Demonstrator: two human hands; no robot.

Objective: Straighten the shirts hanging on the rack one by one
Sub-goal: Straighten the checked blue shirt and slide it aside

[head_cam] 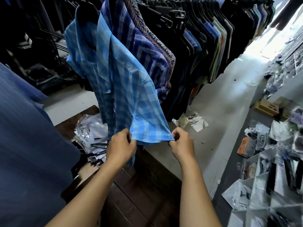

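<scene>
A light blue checked shirt [124, 89] hangs at the near end of a long rack of shirts [188, 38]. Its short sleeve is stretched out flat toward me. My left hand [120, 145] pinches the left corner of the sleeve hem. My right hand [181, 142] pinches the right corner of the same hem. Behind it hang a darker blue plaid shirt [147, 51], patterned ones and a row of dark garments on black hangers.
A dark wooden table [139, 194] lies under my arms with plastic-wrapped packets [91, 136] piled on it. More packets cover a counter at the right [270, 169]. A grey floor aisle [229, 99] runs between rack and counter. Blue fabric [24, 145] fills the left.
</scene>
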